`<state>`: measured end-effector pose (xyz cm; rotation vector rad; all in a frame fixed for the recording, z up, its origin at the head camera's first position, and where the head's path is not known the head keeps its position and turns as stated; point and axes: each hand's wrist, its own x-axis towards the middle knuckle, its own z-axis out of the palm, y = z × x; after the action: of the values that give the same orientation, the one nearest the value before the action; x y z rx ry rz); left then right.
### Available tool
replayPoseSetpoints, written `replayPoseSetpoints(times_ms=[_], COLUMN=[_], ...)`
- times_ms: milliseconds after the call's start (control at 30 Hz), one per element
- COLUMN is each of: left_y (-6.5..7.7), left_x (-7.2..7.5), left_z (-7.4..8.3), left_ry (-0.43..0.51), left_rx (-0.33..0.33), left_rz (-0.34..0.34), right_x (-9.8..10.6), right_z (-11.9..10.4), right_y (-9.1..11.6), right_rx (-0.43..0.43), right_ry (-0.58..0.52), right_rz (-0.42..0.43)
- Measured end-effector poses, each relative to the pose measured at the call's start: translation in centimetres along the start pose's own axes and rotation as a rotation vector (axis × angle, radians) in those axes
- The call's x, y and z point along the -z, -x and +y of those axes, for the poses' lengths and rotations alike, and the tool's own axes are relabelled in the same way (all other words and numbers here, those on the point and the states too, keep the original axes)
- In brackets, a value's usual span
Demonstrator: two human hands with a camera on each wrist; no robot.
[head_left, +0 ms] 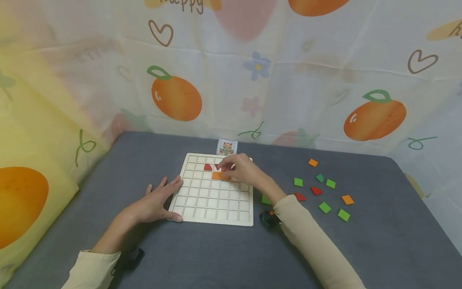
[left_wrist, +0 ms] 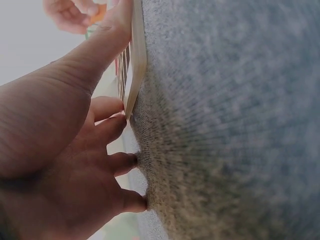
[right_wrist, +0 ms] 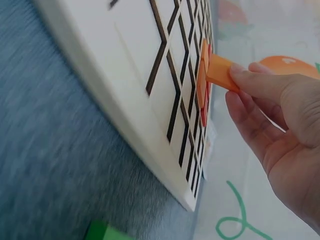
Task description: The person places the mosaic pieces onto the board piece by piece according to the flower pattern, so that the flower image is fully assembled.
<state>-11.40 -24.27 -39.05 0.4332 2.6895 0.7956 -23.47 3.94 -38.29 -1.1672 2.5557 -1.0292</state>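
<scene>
An orange piece (right_wrist: 221,72) is held over the far part of a pale gridded board (head_left: 216,204), which is laid flat on the grey bench (head_left: 202,257). The piece is pinched at one end by the right hand (head_left: 240,170), whose thumb and fingers are drawn together and parted only by its thickness; the free end is directed at the grid, though whether contact is made cannot be told. Close by, an orange tile (right_wrist: 201,85) is already laid, and a red tile (head_left: 207,167) with a curved edge is seen in the row beyond. The left hand (head_left: 159,202) is set at the board's left edge with fingers straight and spread; nothing is grasped by it, and the board is apparently steadied. A small patterned card (head_left: 227,147) is placed just beyond the board, and green pieces (head_left: 298,182), red pieces (head_left: 316,191) and loose orange pieces (head_left: 348,200) are scattered to the right. The step in hand is judged to be the setting of the held piece into the grid. For the next move, it appears that the piece must be turned flat, squared with its cell and released without the neighbouring tile being nudged.
</scene>
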Motion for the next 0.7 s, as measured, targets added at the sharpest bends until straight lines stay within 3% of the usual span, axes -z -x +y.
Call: replayPoseSetpoints(times_ms=[267,433,533,700], left_y=[-0.1,-0.1,-0.1,-0.1], left_x=[0.0,0.0,0.0,0.0], left_z=[-0.2,-0.2,-0.2,-0.2], left_ry=[-0.006,-0.004,0.003,0.004], left_rx=[0.002,0.007,0.008,0.01], left_rz=[-0.002,-0.002,-0.005,-0.006], right_x=[-0.7,-0.9,-1.1,-1.6], right_z=[-0.7,-1.4,-1.7,-2.2], right_y=[-1.5,-2.9,-3.7,-4.9], right_rx=[0.01,-0.047,-0.078,-0.039], right_ry=[-0.004,0.046,0.017,-0.019], right_rz=[-0.021,-0.067,-0.078,-0.086])
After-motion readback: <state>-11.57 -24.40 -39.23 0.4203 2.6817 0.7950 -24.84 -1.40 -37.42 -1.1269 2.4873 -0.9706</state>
